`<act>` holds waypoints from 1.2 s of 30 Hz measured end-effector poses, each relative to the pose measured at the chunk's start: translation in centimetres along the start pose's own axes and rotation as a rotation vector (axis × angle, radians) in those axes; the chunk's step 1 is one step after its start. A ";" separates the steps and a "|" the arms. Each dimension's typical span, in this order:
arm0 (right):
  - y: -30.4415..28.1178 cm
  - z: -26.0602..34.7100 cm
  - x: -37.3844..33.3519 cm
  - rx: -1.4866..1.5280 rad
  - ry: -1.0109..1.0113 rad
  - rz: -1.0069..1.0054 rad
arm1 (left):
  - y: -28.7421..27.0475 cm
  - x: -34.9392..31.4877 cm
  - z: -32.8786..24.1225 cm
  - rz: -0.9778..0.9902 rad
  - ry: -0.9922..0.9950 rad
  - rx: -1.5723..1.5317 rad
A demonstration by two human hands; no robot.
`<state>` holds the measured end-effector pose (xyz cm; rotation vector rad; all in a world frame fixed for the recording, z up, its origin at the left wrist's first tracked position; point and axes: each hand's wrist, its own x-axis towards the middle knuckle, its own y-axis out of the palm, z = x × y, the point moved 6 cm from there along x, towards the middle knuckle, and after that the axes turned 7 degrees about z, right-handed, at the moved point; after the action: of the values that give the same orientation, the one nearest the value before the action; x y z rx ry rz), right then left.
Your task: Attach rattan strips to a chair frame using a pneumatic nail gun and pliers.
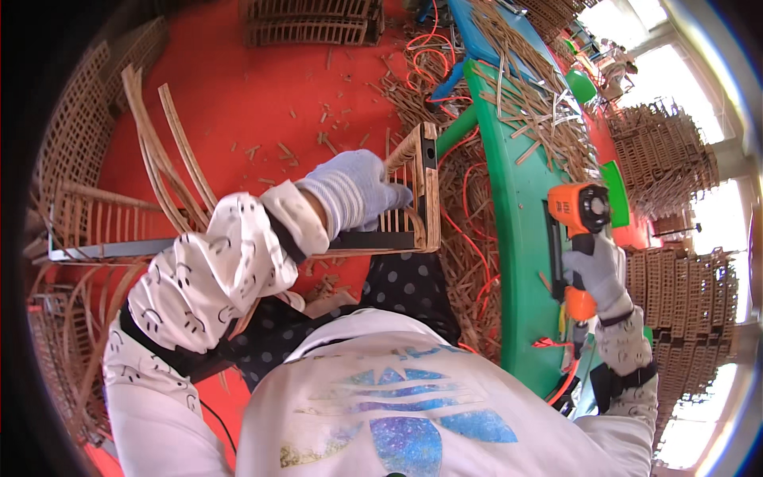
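My left hand [354, 189], in a pale knitted glove, is closed over the edge of a slatted wooden frame [430, 199] with dark edge bars. This frame lies across my lap, its right end close to the green tabletop; my sleeve covers part of it. On the right, my gloved right hand [604, 274] wraps the handle of an orange and black nail gun [574, 207]. The gun is over the green table [517, 326], its orange head pointing away from me. Whether it rests on the tabletop I cannot tell.
Loose wooden strips [532, 99] cover the table's far end, and more offcuts litter the red floor [214, 56]. A red-orange air hose [474, 246] winds down beside the table. Slatted pieces stand stacked on the right [675, 294] and left [75, 119]. Curved strips [159, 151] rise at left.
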<state>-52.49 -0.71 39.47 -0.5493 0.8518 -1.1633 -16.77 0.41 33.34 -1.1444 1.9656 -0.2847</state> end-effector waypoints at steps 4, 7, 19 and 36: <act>-1.3 -10.6 6.1 -0.284 0.209 -0.162 | -0.8 -5.1 -3.0 -0.528 0.500 0.045; -2.0 -14.7 9.2 -0.460 0.366 -0.212 | 0.3 -8.1 -3.0 -0.614 0.630 0.247; 13.7 8.3 9.9 0.764 -0.220 0.506 | 0.7 -6.7 -2.5 -1.046 0.717 0.697; 15.8 13.7 11.5 1.063 -0.215 0.825 | 0.7 -6.7 -2.9 -1.174 0.537 0.889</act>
<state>-30.74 -7.17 32.07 0.5224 0.1316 -0.6158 -17.75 5.63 38.39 -1.4980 1.0130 -1.9876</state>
